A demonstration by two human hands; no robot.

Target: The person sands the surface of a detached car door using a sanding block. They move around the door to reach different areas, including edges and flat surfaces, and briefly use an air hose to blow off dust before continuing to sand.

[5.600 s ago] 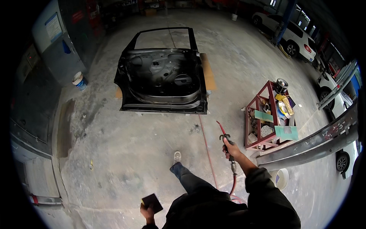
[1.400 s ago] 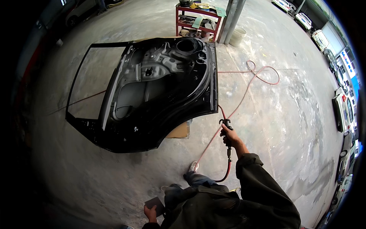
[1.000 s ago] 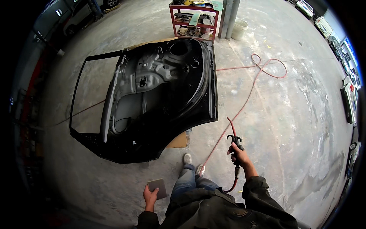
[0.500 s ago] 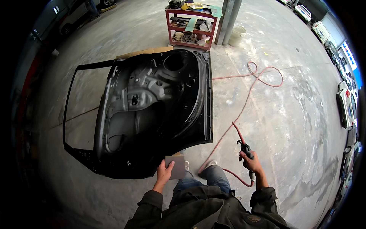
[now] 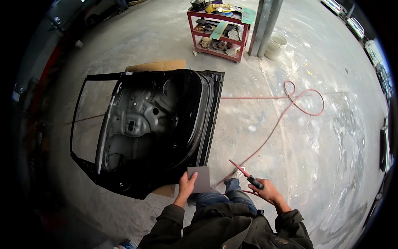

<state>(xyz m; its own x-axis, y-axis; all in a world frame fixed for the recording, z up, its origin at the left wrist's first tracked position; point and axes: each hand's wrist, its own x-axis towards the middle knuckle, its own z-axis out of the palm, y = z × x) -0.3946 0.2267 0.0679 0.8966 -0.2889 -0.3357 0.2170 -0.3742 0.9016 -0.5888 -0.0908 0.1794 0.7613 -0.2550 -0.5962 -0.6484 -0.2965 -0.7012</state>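
A flat, square grey-brown sanding pad [image 5: 200, 179] is pinched in my left hand [image 5: 187, 187], thumb on top, beside the lower right corner of a black car door [image 5: 174, 137]. My right hand [image 5: 268, 191] is wrapped round an air blow gun [image 5: 255, 182] with a black body and a long red nozzle, pointing forward and left over my shoe. A red hose [image 5: 269, 143] runs across the floor, with part of it showing behind my right hand. The door lies with its inner side up, its window frame to the left.
Cardboard [image 5: 155, 66] sticks out from under the door. A red shelf cart [image 5: 217, 35] loaded with sanding supplies stands beyond it, beside a grey post [image 5: 265, 29] and a whitish bucket [image 5: 275, 45]. The hose loops on the concrete floor at right. Cars stand along the far right.
My view has turned and I have stepped, one foot forward. The blow gun has swung left, nearer my body's middle. The pad stays in my left hand, now close by the door's corner.
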